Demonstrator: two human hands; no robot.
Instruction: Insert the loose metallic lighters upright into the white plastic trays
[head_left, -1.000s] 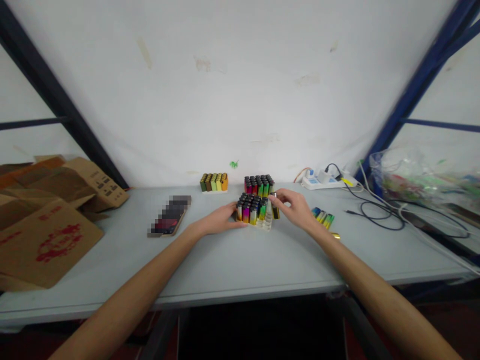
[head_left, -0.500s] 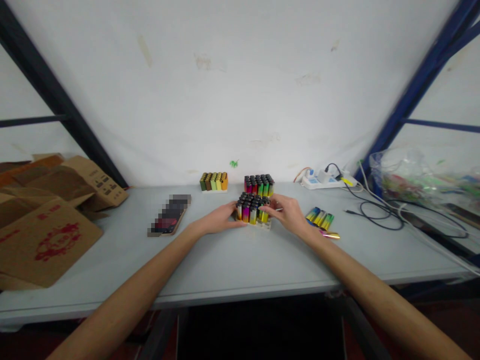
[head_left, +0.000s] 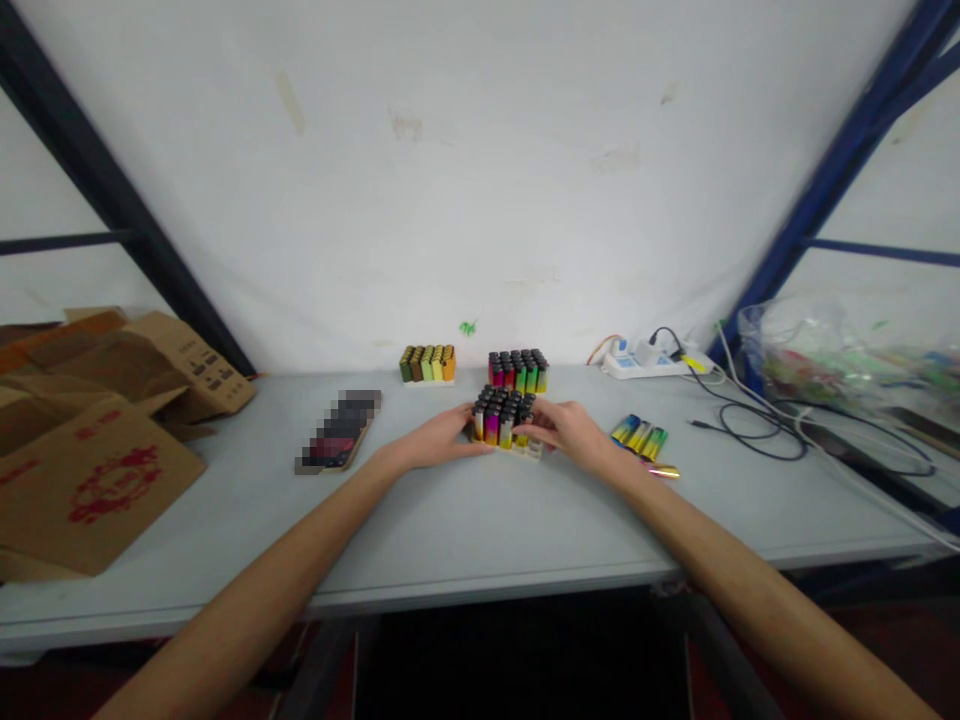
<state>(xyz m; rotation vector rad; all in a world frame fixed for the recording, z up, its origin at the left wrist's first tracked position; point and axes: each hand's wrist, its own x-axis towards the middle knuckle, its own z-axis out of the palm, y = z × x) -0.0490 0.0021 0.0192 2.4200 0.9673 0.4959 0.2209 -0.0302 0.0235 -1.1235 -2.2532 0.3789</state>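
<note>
Several upright lighters (head_left: 492, 428) with black tops and shiny yellow, purple and silver bodies stand packed in a pale tray (head_left: 532, 451). My left hand (head_left: 442, 437) is closed around the tray's left end, thumb along the front edge. At the right side, my right hand (head_left: 559, 432) pinches a lighter in the front row between thumb and fingers; its fingertips are partly hidden. Slots show at the tray's front right corner. Loose lighters (head_left: 640, 437) in blue, yellow and green lie on the table just right of my right hand.
Behind stand a second block of red and green lighters (head_left: 517, 370) and a set of yellow and brown lighters (head_left: 427, 363). A phone (head_left: 341, 430) lies left, near cardboard boxes (head_left: 105, 470). A power strip (head_left: 652, 362) and black cable (head_left: 750, 430) are at the right.
My right hand has moved slightly down and left, its thumb now lower along the front lighters. My left hand and the tray stay in place.
</note>
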